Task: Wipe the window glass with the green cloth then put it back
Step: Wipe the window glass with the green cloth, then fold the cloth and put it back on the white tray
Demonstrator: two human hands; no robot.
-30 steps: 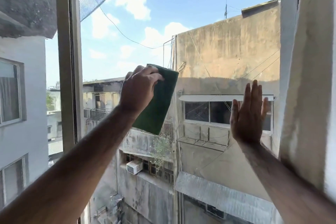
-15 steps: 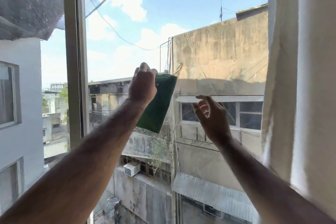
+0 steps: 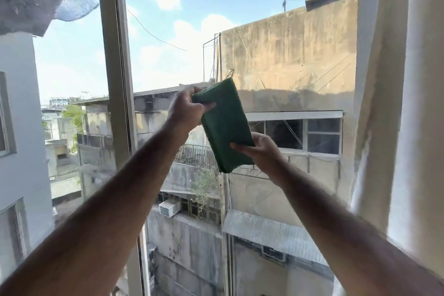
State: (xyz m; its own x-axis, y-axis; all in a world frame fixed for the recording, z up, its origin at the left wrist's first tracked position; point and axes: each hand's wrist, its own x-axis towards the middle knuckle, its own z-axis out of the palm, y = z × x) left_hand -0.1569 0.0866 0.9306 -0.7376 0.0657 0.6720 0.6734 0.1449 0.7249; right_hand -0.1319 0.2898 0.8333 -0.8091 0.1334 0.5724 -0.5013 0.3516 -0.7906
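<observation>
A folded green cloth [image 3: 224,125] hangs in front of the window glass [image 3: 276,43], held off the pane at chest height. My left hand [image 3: 186,110] grips its top edge, thumb pressed over the fold. My right hand [image 3: 260,151] pinches the lower right side of the cloth, fingers curled around its edge. Both arms stretch forward from the bottom corners of the view. Whether the cloth touches the glass I cannot tell.
A vertical window frame post [image 3: 115,60] stands left of my hands. A pale curtain [image 3: 403,103] hangs at the right edge, close to my right forearm. Outside are concrete buildings and sky.
My right hand left the glass, swung left and took hold of the cloth's lower side. My left hand kept its grip on the top edge while the cloth came away from flat wiping.
</observation>
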